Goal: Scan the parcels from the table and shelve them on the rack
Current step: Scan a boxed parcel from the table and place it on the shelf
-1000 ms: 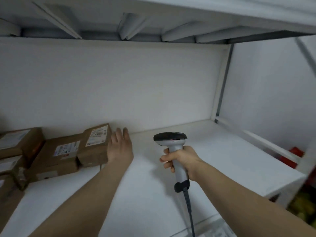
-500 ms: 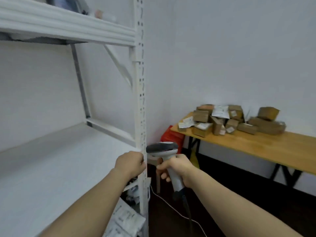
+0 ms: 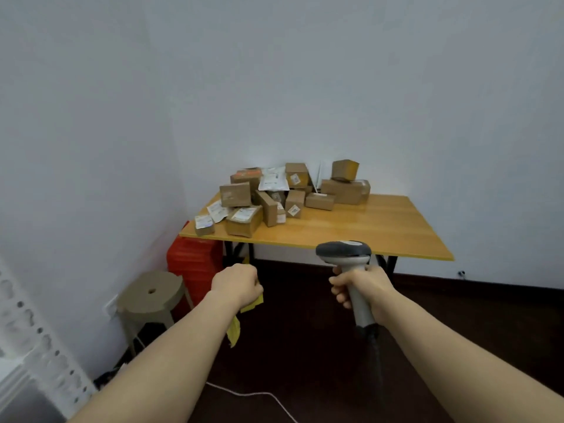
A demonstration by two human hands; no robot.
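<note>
Many parcels (image 3: pixel 274 196) lay heaped at the back-left corner of the table (image 3: pixel 381 227), spilling down to its front-left corner. They were small brown cartons, with a white mailer (image 3: pixel 273 180) draped on top.

The right hand (image 3: pixel 360 288) was wrapped tight round the handle of the scanner (image 3: pixel 345 254), its head aimed at the table. The left hand (image 3: pixel 236 285) was curled into a fist with nothing plainly in it; a yellow scrap (image 3: pixel 233 331) showed past it, seemingly behind it and lower.

The cartons looked light and stiff, easy one-hand work. A good hold would be across the two side faces of one by the front edge, label up for the scanner. The mailer looked soft and slick, so it would want a pinch at the rim. The heap sat loose, so a carton tugged from low down could tip the rest.

White labels showed on most parcels, but the print was too small to read. A blurred rack (image 3: pixel 30 346) edged the lower left.
</note>
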